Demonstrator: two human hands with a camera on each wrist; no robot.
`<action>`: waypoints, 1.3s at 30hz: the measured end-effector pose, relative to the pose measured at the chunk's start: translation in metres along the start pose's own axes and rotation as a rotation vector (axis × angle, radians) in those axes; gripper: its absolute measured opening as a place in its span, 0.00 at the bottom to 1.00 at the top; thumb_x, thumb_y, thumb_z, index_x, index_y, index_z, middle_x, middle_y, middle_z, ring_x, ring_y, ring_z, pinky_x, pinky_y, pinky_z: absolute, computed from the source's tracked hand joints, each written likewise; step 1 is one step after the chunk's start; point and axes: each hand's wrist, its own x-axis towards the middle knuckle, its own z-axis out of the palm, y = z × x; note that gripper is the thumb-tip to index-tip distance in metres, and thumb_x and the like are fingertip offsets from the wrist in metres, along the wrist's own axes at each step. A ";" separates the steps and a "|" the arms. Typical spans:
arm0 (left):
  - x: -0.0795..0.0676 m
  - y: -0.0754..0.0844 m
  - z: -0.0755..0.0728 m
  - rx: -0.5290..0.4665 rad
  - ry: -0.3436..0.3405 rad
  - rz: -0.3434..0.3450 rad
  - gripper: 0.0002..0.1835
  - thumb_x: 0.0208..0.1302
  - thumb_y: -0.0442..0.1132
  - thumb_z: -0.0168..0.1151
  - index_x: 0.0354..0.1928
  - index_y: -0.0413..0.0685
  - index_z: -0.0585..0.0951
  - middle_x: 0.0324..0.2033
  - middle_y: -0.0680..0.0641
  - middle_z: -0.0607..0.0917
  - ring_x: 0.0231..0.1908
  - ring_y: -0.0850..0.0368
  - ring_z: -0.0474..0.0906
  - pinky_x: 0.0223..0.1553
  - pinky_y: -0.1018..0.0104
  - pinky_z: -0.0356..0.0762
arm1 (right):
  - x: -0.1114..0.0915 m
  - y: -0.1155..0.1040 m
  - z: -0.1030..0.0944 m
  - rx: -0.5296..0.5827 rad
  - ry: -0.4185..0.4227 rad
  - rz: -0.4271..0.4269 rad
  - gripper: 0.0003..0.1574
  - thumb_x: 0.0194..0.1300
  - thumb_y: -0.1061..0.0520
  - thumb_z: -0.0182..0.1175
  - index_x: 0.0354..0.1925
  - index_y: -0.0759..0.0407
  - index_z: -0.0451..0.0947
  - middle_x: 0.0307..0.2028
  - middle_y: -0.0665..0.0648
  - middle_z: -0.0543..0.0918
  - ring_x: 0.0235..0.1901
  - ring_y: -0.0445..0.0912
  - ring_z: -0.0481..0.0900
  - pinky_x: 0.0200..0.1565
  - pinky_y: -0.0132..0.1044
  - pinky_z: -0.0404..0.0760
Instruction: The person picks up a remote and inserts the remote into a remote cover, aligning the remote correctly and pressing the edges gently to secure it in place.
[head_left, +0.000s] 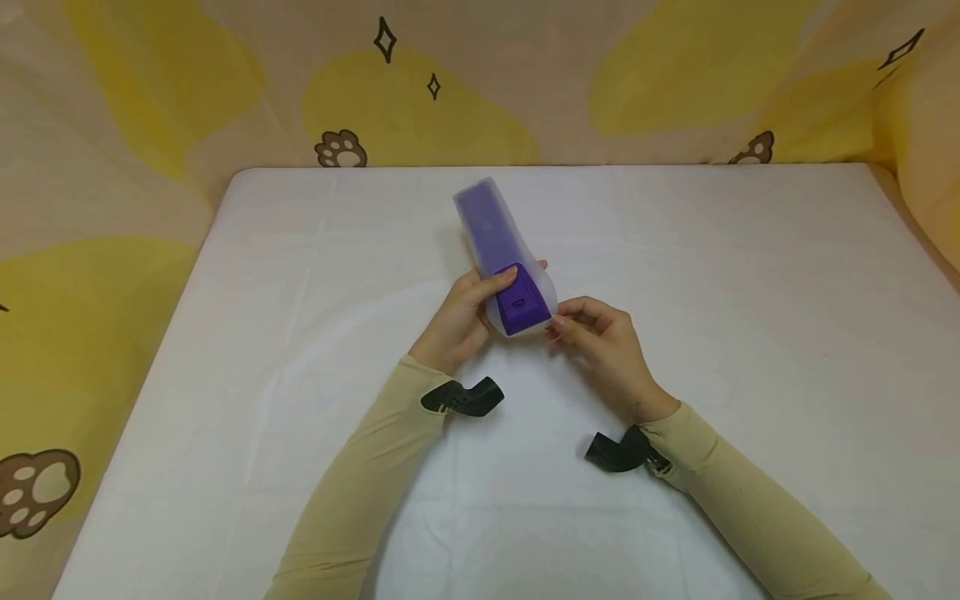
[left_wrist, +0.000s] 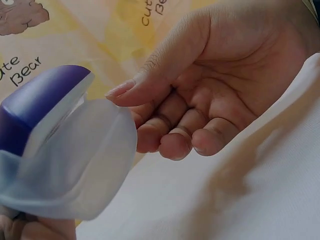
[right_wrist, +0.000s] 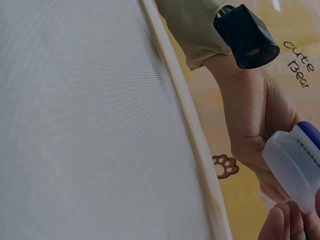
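Observation:
A long container (head_left: 487, 221) of translucent plastic, with a purple cap piece (head_left: 522, 304) at its near end, is held up at a slant over the table. My left hand (head_left: 459, 323) grips it near that end, thumb on the purple piece and fingers underneath. At its near right corner, my right hand (head_left: 606, 346) pinches the translucent edge between thumb and forefinger. The left wrist view shows that thumb meeting the rounded clear wall (left_wrist: 107, 155), the other fingers curled below. In the right wrist view, dark print runs along the container's side (right_wrist: 287, 155).
A white cloth covers the table (head_left: 225, 400). Behind it hangs a yellow and beige curtain (head_left: 465, 92) with paw prints and stars. Black wrist-worn devices stick out from the left sleeve (head_left: 367, 467) and the right sleeve (head_left: 757, 500).

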 end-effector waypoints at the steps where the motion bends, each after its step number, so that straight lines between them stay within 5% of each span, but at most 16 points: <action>1: 0.000 0.000 0.000 0.001 0.004 0.004 0.24 0.70 0.30 0.48 0.66 0.38 0.61 0.61 0.33 0.70 0.61 0.47 0.69 0.63 0.58 0.62 | 0.000 0.000 0.000 0.000 0.001 0.003 0.05 0.66 0.66 0.56 0.40 0.68 0.75 0.30 0.58 0.84 0.31 0.48 0.82 0.37 0.39 0.83; 15: 0.002 0.002 -0.003 0.028 0.043 -0.001 0.20 0.69 0.27 0.49 0.62 0.30 0.66 0.57 0.31 0.73 0.57 0.46 0.72 0.60 0.56 0.68 | 0.000 -0.003 0.002 -0.039 -0.025 -0.018 0.08 0.66 0.70 0.53 0.37 0.81 0.71 0.26 0.55 0.82 0.29 0.45 0.82 0.37 0.34 0.82; 21: 0.002 0.008 -0.003 0.047 0.047 -0.012 0.21 0.69 0.26 0.48 0.63 0.32 0.65 0.57 0.30 0.72 0.58 0.44 0.71 0.60 0.57 0.67 | -0.001 -0.004 0.002 -0.024 -0.039 -0.024 0.06 0.66 0.70 0.53 0.35 0.77 0.72 0.26 0.54 0.82 0.28 0.46 0.81 0.37 0.35 0.82; 30: 0.003 0.008 -0.006 -0.054 0.027 -0.087 0.21 0.72 0.30 0.43 0.64 0.31 0.62 0.60 0.29 0.67 0.61 0.41 0.66 0.61 0.54 0.65 | -0.001 -0.004 0.003 0.025 -0.061 -0.059 0.05 0.65 0.70 0.53 0.33 0.73 0.74 0.26 0.54 0.81 0.28 0.45 0.80 0.36 0.36 0.82; 35: 0.003 0.004 -0.004 -0.096 0.025 -0.108 0.21 0.72 0.34 0.46 0.64 0.36 0.62 0.57 0.33 0.74 0.59 0.43 0.70 0.60 0.57 0.67 | 0.000 -0.004 0.004 0.014 0.005 -0.059 0.04 0.64 0.69 0.56 0.35 0.73 0.75 0.26 0.56 0.82 0.28 0.46 0.80 0.35 0.35 0.81; 39: 0.002 0.002 -0.002 -0.122 0.015 -0.133 0.20 0.73 0.35 0.45 0.64 0.38 0.62 0.60 0.32 0.70 0.57 0.46 0.72 0.56 0.57 0.71 | 0.001 -0.002 0.005 0.021 0.081 -0.052 0.03 0.63 0.68 0.59 0.36 0.69 0.76 0.27 0.57 0.82 0.28 0.48 0.81 0.35 0.35 0.81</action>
